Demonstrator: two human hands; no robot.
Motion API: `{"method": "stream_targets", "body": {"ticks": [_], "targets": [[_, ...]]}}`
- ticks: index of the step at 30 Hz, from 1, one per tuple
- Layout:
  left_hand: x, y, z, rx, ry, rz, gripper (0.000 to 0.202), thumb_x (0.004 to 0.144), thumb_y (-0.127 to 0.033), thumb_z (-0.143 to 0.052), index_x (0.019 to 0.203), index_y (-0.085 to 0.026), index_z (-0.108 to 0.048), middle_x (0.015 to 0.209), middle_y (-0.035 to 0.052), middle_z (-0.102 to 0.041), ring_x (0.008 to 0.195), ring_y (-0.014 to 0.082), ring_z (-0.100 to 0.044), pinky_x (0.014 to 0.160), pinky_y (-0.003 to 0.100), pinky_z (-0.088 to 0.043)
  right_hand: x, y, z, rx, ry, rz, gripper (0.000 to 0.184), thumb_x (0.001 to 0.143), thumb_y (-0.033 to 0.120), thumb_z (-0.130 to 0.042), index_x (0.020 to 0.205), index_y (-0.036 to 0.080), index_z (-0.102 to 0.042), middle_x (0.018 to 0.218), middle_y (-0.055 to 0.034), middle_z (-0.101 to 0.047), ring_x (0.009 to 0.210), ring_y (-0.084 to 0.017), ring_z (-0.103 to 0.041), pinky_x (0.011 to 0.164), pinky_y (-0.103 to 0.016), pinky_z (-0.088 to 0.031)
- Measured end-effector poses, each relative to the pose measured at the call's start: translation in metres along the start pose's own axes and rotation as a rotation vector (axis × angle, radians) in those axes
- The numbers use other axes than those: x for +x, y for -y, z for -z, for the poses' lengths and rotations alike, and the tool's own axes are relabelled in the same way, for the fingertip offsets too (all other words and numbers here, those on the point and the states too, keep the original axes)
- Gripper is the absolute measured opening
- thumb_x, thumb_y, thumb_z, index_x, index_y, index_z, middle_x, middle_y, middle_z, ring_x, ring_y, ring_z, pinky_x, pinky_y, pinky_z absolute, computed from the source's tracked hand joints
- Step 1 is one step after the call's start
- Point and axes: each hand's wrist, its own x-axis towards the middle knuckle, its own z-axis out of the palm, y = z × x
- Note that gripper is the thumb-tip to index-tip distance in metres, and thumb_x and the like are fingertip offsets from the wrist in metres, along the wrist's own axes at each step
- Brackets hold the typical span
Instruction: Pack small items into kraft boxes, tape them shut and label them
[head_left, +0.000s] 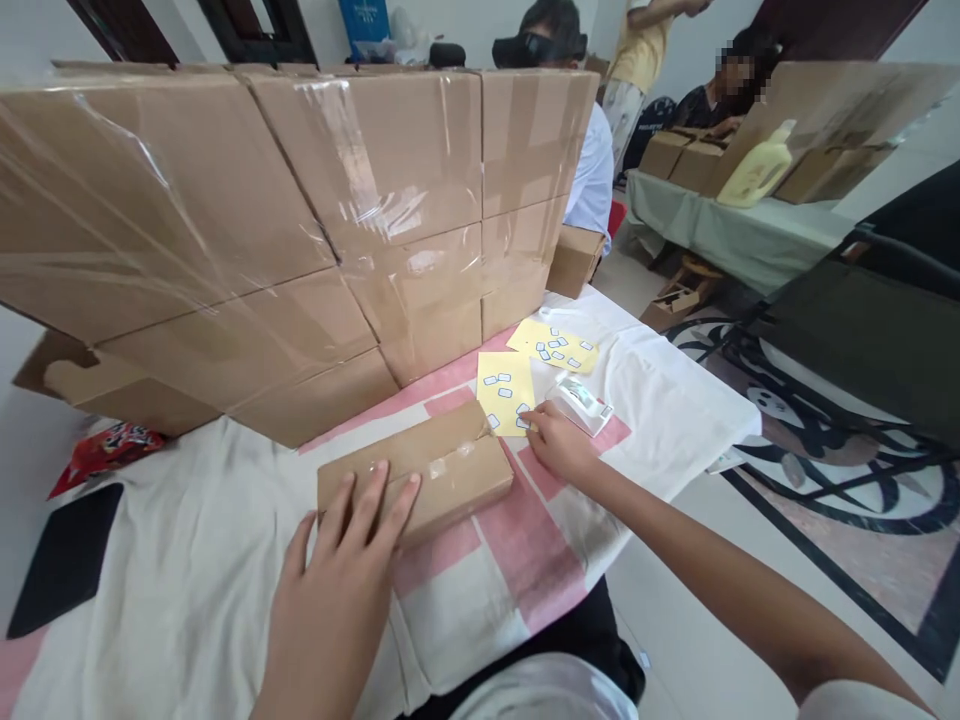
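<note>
The left hand (337,570), fingers spread, rests on a cardboard box (420,465); the right hand (559,440), half-curled, grip indiscernible, reaches a yellow sheet (519,386) farther from the table's near edge (540,622).

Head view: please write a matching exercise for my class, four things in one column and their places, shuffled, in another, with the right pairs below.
Things
1. Left hand
2. Right hand
3. Red packet
4. Pale yellow handled bottle

Places
A. On the pale green cloth of the table in the background
B. Fingers at a blue-edged label on the nearer yellow sheet
C. At the far left, near the flat black object
D. Resting on the taped cardboard box

Right pairs: 1-D, 2-B, 3-C, 4-A
</note>
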Motion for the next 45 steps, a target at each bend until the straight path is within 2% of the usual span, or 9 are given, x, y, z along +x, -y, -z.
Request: {"method": "stream_targets", "body": {"ticks": [4,9,13,17,21,28,33,39,45], "targets": [[-0.008,-0.006,-0.004,-0.010,-0.050,0.037,0.078,0.094,-0.027,-0.053,0.163,-0.031,-0.016,0.167,0.0121,-0.028,0.150,0.0440,-0.031,0.113,0.067,-0.031,0.003,0.004,0.000,-0.159,0.076,0.043,0.048,0.102,0.023,-0.037,0.144,0.031,-0.058,0.139,-0.0109,-0.051,0.091,-0.021,-0.068,0.070,-0.031,-0.050],[-0.013,-0.040,-0.019,-0.020,-0.263,0.145,0.089,0.089,-0.038,-0.063,0.162,-0.034,-0.013,0.166,0.0202,-0.025,0.151,0.0508,-0.021,0.109,0.081,-0.021,0.015,0.000,0.015,-0.194,0.161,0.131,0.050,0.102,0.025,-0.040,0.150,0.032,-0.050,0.130,-0.0107,-0.055,0.091,-0.022,-0.068,0.077,-0.032,-0.049],[-0.025,-0.076,-0.047,-0.140,-0.469,0.103,0.085,0.083,-0.031,-0.072,0.156,-0.035,-0.028,0.155,0.0197,-0.037,0.146,0.0444,-0.030,0.110,0.072,-0.033,0.015,0.000,0.015,-0.174,0.077,-0.036,0.050,0.101,0.039,-0.049,0.149,0.025,-0.047,0.132,-0.0162,-0.054,0.101,-0.028,-0.066,0.078,-0.034,-0.049],[-0.030,-0.110,-0.072,-0.319,-0.503,0.036,0.055,0.080,-0.027,-0.075,0.132,-0.032,-0.055,0.130,0.0145,-0.058,0.129,0.0362,-0.049,0.111,0.063,-0.038,0.013,0.013,0.005,-0.150,0.025,-0.243,0.075,0.096,0.057,-0.053,0.155,0.017,-0.030,0.127,-0.0216,-0.058,0.101,-0.034,-0.067,0.078,-0.040,-0.050],[-0.023,-0.131,-0.079,-0.431,-0.525,-0.013,0.040,0.080,-0.025,-0.073,0.120,-0.028,-0.065,0.122,0.0121,-0.067,0.122,0.0327,-0.056,0.110,0.058,-0.038,0.018,0.028,0.001,-0.059,0.031,-0.288,0.070,0.095,0.032,-0.054,0.154,0.011,-0.024,0.116,-0.0211,-0.066,0.103,-0.034,-0.068,0.076,-0.037,-0.049],[-0.009,-0.139,-0.078,-0.471,-0.462,-0.075,0.033,0.086,-0.022,-0.063,0.118,-0.025,-0.068,0.118,0.0096,-0.073,0.113,0.0279,-0.065,0.107,0.052,-0.039,0.020,0.023,0.002,0.163,-0.021,-0.287,0.060,0.083,0.007,-0.046,0.142,0.011,-0.036,0.095,-0.0135,-0.069,0.087,-0.028,-0.068,0.066,-0.033,-0.044],[0.026,-0.132,-0.062,-0.545,-0.432,-0.233,0.019,0.087,-0.012,-0.057,0.098,-0.021,-0.069,0.082,0.0021,-0.072,0.078,0.0171,-0.066,0.074,0.034,-0.046,0.007,0.011,-0.001,0.661,-0.397,-0.017,0.048,0.089,0.019,-0.045,0.136,0.019,-0.035,0.074,0.0049,-0.049,0.066,-0.017,-0.055,0.064,-0.027,-0.045],[0.070,-0.130,-0.013,-0.458,-0.659,-0.437,0.014,0.086,-0.013,-0.061,0.096,-0.020,-0.068,0.063,-0.0024,-0.060,0.059,0.0146,-0.054,0.056,0.032,-0.036,-0.031,0.019,-0.012,1.018,-0.696,0.150,0.031,0.092,0.023,-0.054,0.122,0.026,-0.044,0.073,0.0058,-0.044,0.063,-0.014,-0.045,0.060,-0.026,-0.039],[0.058,-0.115,-0.003,-0.619,-0.633,-0.287,0.021,0.085,-0.006,-0.064,0.100,-0.020,-0.065,0.071,-0.0023,-0.066,0.060,0.0117,-0.055,0.058,0.028,-0.041,-0.067,0.015,-0.015,1.135,-0.719,0.054,0.025,0.095,0.028,-0.059,0.117,0.028,-0.048,0.074,0.0052,-0.045,0.066,-0.015,-0.048,0.065,-0.029,-0.042]]}}
